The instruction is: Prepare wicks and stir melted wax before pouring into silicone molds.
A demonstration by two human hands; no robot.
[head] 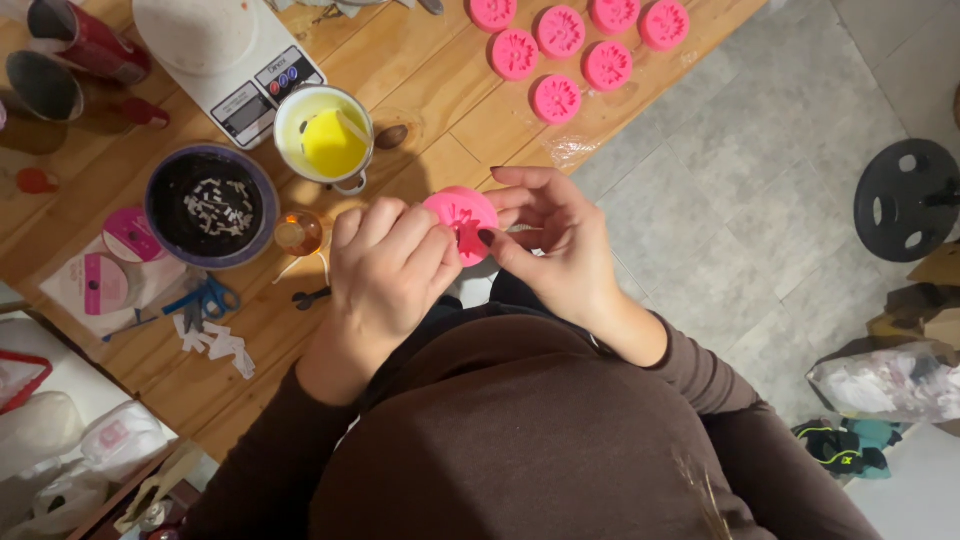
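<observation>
Grey tiled floor [720, 210], wooden table [440, 60], kitchen scale [235, 55], dark bowl [212, 205], yellow-filled pot [325, 135], seven pink moulds [560, 45] in rows, left hand [385, 270] and right hand [555, 235] both pinched closed on a round pink mould [460, 215] at the table's edge

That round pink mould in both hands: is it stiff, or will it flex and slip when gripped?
The round pink mould probably flexes: its lower edge looks bent out between the right hand's fingers. It seems light, pinched at the edges by the left hand and the right. The matte surface suggests grip rather than slip, though that is hard to confirm.
</observation>
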